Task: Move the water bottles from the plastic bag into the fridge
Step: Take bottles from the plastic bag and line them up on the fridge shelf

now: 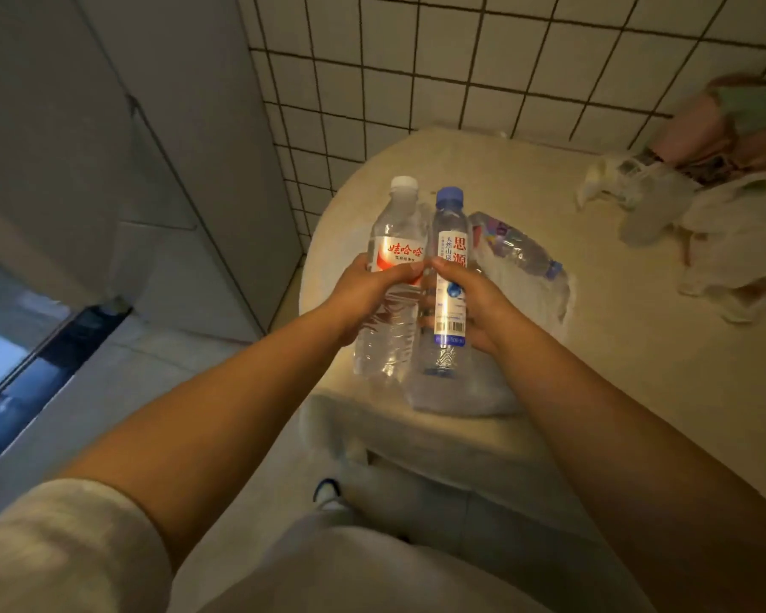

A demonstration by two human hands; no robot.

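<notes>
The white-capped bottle (390, 276) label reads 娃哈哈 in red; the blue-capped bottle (448, 276) label reads 思源.

The left hand (368, 294) grips a white-capped bottle (392, 276) with a red label, and the right hand (469, 298) grips a blue-capped bottle (449, 276) beside it, both upright above the plastic bag (522, 303). A third bottle (520, 250) lies on its side, apparently inside the bag, on the pale table (615, 347). Crumpled bags (699, 223) sit at the far right. A grey appliance (151, 148), possibly the fridge, stands left against the tiled wall (461, 59).
</notes>
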